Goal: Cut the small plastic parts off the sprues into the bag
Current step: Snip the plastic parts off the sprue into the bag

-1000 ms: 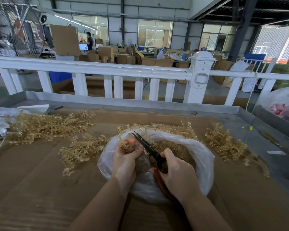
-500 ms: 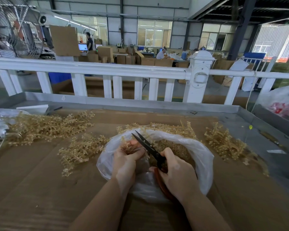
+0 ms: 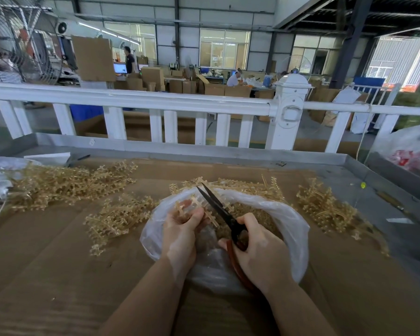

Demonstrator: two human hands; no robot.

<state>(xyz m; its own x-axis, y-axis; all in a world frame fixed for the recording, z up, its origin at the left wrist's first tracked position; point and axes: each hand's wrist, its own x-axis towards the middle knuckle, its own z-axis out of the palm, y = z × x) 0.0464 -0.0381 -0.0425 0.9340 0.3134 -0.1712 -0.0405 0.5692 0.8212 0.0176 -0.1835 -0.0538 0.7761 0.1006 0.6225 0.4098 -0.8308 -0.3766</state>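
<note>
An open clear plastic bag (image 3: pixel 294 221) lies on the cardboard-covered table, with small tan parts inside. Over its mouth my left hand (image 3: pixel 180 236) pinches a tan plastic sprue (image 3: pixel 194 204). My right hand (image 3: pixel 260 253) grips black scissors with red-brown handles (image 3: pixel 218 207); the blades are slightly parted, tips pointing up and left beside the sprue. Part of the sprue is hidden behind my left fingers.
Heaps of tan sprues lie at the left (image 3: pixel 58 183), just left of the bag (image 3: pixel 119 217), behind it (image 3: pixel 247 187) and at the right (image 3: pixel 325 207). A white railing (image 3: pixel 155 103) runs behind the metal-rimmed table (image 3: pixel 228 154). Another plastic bag (image 3: pixel 412 151) sits at the far right.
The scissor blades have opened and shifted slightly along the sprue. My left hand has turned the sprue a little over the bag.
</note>
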